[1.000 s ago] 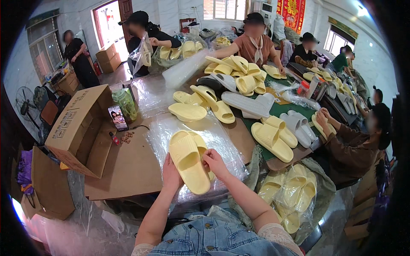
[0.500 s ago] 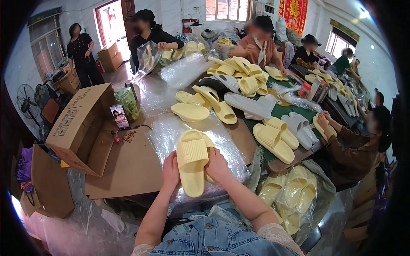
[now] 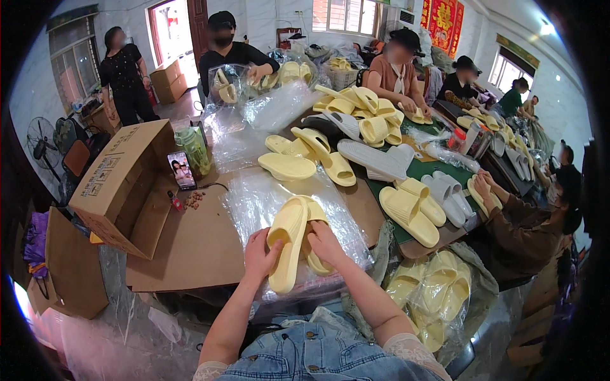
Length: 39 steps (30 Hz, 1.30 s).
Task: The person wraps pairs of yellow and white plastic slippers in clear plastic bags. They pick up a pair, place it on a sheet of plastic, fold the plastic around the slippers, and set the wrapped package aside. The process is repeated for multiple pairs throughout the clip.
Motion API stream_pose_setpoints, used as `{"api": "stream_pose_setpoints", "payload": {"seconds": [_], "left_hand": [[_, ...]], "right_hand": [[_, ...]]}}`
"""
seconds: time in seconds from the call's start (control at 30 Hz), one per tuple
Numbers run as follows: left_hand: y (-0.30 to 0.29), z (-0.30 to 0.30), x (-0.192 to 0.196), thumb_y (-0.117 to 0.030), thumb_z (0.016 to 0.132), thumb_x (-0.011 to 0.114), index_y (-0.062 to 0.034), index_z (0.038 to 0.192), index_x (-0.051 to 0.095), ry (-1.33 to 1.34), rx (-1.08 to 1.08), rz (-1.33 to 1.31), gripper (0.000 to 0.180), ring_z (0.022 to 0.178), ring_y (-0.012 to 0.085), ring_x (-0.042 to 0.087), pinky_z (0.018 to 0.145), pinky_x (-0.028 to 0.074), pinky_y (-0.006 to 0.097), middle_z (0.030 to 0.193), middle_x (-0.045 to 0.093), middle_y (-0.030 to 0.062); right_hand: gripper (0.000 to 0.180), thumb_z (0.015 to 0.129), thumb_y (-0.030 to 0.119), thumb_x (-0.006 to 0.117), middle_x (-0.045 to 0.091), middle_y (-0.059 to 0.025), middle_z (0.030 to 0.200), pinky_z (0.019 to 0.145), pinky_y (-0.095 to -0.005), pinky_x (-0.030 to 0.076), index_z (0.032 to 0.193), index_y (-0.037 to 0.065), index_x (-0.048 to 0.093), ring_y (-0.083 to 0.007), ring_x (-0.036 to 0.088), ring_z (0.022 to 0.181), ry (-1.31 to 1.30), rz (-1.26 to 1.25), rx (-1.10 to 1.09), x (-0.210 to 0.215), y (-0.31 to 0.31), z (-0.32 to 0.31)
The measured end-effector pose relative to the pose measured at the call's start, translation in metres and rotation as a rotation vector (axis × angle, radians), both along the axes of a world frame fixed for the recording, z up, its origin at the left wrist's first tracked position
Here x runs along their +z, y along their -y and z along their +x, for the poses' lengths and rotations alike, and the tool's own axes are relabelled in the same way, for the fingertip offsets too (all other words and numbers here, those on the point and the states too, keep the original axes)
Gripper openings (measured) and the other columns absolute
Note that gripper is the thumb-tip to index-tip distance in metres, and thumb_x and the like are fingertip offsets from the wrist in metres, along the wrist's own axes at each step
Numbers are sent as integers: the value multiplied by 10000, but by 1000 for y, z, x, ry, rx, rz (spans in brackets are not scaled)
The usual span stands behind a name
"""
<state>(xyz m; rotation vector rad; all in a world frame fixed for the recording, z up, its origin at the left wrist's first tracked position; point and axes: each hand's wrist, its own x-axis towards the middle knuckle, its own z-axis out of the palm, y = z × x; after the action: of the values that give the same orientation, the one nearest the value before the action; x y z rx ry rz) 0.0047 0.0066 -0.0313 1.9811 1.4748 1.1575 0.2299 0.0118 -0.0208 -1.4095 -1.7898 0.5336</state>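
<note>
Hands point(image 3: 262, 255) on 2 yellow slippers point(image 3: 289, 240)

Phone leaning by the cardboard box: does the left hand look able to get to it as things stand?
Probably yes, once it lets go. The left hand is holding a yellow slipper. Between it and the phone lies flat brown cardboard with only small bits on it, nothing tall in between.

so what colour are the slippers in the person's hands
Pale yellow slippers, clearest in the head view.

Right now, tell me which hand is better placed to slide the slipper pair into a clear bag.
Probably the left hand: it grips the upright yellow slipper along its sole. The right hand only presses the second slipper.
</note>
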Motion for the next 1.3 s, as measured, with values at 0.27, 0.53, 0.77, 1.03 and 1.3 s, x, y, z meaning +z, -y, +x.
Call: {"api": "stream_pose_setpoints", "payload": {"seconds": [0.27, 0.53, 0.77, 1.03, 1.3], "left_hand": [[-7, 0, -17, -258, 950, 594, -19, 1270, 633, 37, 43, 13, 401, 1179, 383, 579, 1029, 454, 467, 1208, 672, 194], [-8, -1, -16, -223, 950, 568, -27, 1273, 627, 55, 54, -13, 382, 1195, 374, 573, 1015, 462, 468, 1216, 664, 194], [-5, 1, -12, -206, 922, 577, -21, 1241, 614, 35, 53, -3, 371, 1182, 391, 572, 1006, 467, 471, 1192, 658, 206], [-6, 5, -14, -147, 914, 528, 2, 1320, 514, 38, 87, 11, 432, 1126, 420, 573, 978, 456, 506, 1177, 641, 232], [-5, -1, -7, -181, 935, 546, 23, 1362, 496, 5, -7, 46, 477, 1137, 426, 566, 992, 450, 499, 1194, 631, 244]], "right_hand": [[270, 842, 189, 631, 646, -224, 974, 852, -508, 519, 1023, -11, 623, -420, 635, 946, 275, 22, -185, -2, -10, -20], [181, 831, 190, 661, 660, -172, 945, 780, -497, 523, 925, 35, 676, -392, 650, 882, 200, 99, -229, 0, -8, -30], [171, 830, 160, 713, 641, -177, 955, 717, -482, 525, 920, 20, 675, -386, 657, 798, -17, 204, -271, 2, -2, -22], [200, 917, 132, 673, 610, -169, 951, 591, -350, 527, 911, -62, 627, -265, 673, 671, -464, 69, -219, 3, 13, -13], [701, 802, 655, 720, 662, -230, 945, 735, -471, 542, 937, -30, 658, -391, 675, 808, 116, -179, -130, 36, 29, -30]]}}
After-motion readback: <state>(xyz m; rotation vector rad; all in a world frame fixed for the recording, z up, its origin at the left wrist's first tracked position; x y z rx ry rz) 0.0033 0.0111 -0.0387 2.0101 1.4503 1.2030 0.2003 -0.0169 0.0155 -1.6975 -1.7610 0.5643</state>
